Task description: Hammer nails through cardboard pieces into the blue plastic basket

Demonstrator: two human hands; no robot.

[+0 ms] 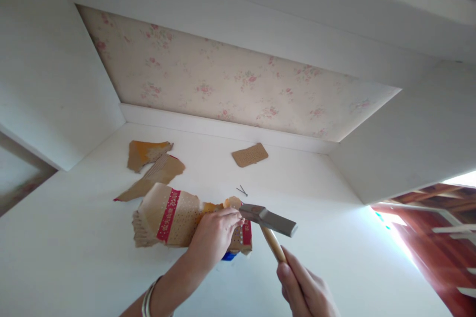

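Two bare hands, ours, work low in the frame over a white surface (353,247). Our left hand (213,233), a pale bracelet (148,301) at its wrist, lies over a folded, perforated cardboard sheet (186,220), bottom centre, marked with red bands. Its fingers sit close together; we cannot tell whether they pinch anything. Our right hand (307,285), at bottom right of centre, has its fingers wrapped around the wooden handle of a hammer (273,221). The metal head lies just beside our left fingertips, by the cardboard's right end; whether it touches anything, we cannot tell. Just above the head are some thin nails (242,190). Farther up, right of centre, lies a small cardboard piece (250,154); left of centre lie torn cardboard scraps (154,173). Flowered wallpaper (223,81) fills a recess across the upper frame.
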